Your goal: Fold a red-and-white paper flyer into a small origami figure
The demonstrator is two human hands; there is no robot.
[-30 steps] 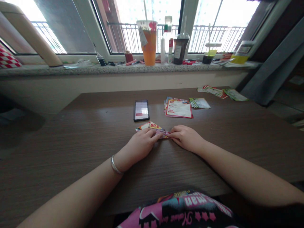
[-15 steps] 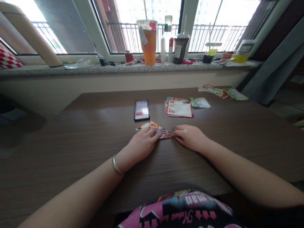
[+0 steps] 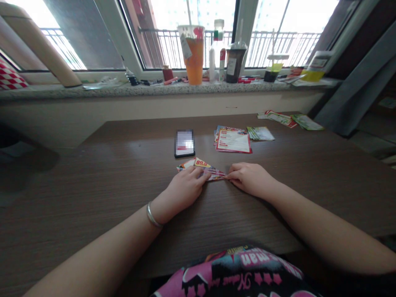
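Observation:
A colourful printed flyer (image 3: 213, 170), folded into a long pointed shape, lies on the table in front of me. Its narrow tip points right, and a large "89.9"-like print shows on top. My left hand (image 3: 189, 183) rests over its left part, fingers closed together on the paper and holding it against the table. At the right tip, my right hand (image 3: 247, 177) pinches the point between thumb and fingers. The underside of the flyer and part of its left half are hidden.
Beyond the flyer lies a phone (image 3: 185, 143) with a blurred screen. Stacked flyers (image 3: 234, 141) and green leaflets (image 3: 261, 133) sit to its right, with more leaflets (image 3: 281, 119) farther back. Drinks, including a tall orange cup (image 3: 194, 57), line the windowsill (image 3: 148, 90).
My right hand has shifted very slightly to the right at the flyer's tip. The left hand and the flyer look nearly the same.

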